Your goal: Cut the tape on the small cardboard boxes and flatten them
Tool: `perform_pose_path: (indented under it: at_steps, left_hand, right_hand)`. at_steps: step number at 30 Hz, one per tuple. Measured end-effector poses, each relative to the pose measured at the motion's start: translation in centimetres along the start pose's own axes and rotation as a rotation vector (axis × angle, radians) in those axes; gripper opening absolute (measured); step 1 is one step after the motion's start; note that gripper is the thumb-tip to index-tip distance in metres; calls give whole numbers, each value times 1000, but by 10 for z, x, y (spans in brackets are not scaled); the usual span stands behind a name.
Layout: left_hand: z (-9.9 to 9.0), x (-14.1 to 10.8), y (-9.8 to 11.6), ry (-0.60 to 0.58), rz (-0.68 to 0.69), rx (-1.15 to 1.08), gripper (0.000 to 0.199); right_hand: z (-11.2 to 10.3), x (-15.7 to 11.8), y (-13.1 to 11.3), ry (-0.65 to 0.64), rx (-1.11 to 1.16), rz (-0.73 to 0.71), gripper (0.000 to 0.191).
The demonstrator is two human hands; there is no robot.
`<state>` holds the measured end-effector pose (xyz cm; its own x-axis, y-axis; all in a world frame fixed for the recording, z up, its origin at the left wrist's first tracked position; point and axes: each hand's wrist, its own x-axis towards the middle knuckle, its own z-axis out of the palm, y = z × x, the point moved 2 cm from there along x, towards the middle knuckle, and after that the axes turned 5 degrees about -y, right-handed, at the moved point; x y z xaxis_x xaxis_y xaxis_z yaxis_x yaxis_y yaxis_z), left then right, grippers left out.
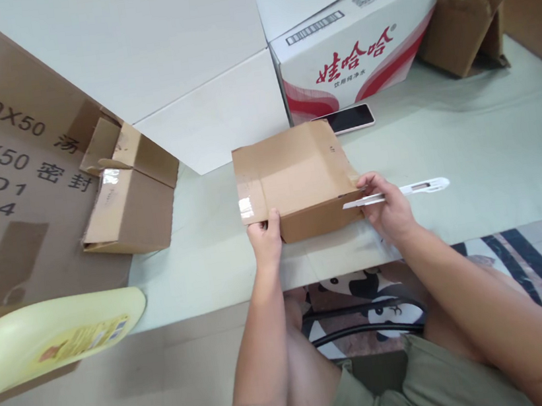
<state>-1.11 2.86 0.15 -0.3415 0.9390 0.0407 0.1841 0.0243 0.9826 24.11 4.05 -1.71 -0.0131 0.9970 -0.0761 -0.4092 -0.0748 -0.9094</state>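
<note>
A brown cardboard box [301,166] lies on the pale green table cover, with clear tape along its left end. My left hand [266,240] grips the box's front left corner, thumb on top and fingers curled under the edge. At the front right corner is my right hand [387,207], closed around a white utility knife [423,187]. The knife's blade points left across the box's front side, and its handle sticks out to the right. The fingertips of my right hand also touch the box's corner.
Behind the box are white cartons [220,120], a red and white printed carton [347,60] and a phone [350,119]. Small brown boxes [135,201] stand at the left, near a yellow bottle [63,333]. Folded cardboard [461,18] is at the back right.
</note>
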Motion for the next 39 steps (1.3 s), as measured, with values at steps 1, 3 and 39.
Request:
perform_pose_path:
  at_steps: [1,3,39]
  left_hand:
    - [0,0,0,-1,2,-2,53]
    - [0,0,0,-3,5,-4,54]
    - [2,-2,-6,-18,3,-33,49]
  right_hand:
    - [0,0,0,-2,-1,1,40]
    - [0,0,1,-6,7,5,41]
    - [-6,2,9,9,-7,2,44]
